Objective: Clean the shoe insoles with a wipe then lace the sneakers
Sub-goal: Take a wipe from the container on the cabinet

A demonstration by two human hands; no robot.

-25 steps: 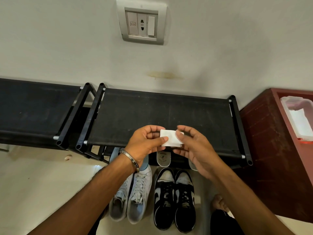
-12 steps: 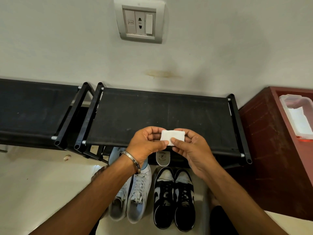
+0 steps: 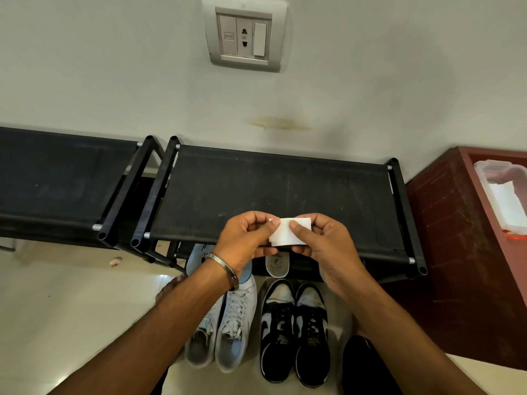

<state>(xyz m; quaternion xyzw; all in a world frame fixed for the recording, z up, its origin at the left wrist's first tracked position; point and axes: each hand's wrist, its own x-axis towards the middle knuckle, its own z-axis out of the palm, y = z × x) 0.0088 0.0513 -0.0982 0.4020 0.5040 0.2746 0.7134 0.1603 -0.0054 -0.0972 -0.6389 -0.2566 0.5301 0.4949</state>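
A folded white wipe (image 3: 288,233) is held over the front edge of the black shoe rack (image 3: 273,192). My left hand (image 3: 245,240) pinches its left end and my right hand (image 3: 325,246) pinches its right end, thumbs on top. On the floor below stand a pair of white sneakers (image 3: 228,329) and a pair of black-and-white sneakers (image 3: 296,332), both laced. A white insole (image 3: 277,264) and a light blue insole (image 3: 199,255) lean under the rack, partly hidden by my hands.
A second black rack (image 3: 57,181) stands to the left. A dark red cabinet (image 3: 467,252) at the right carries a clear plastic box (image 3: 504,195) of white wipes. A wall socket (image 3: 245,35) is above. Pale floor lies at the left.
Both hands have turned the wipe a little and closed in on it; my right thumb now lies on top of the wipe. The hands stay at the same spot over the rack's edge.
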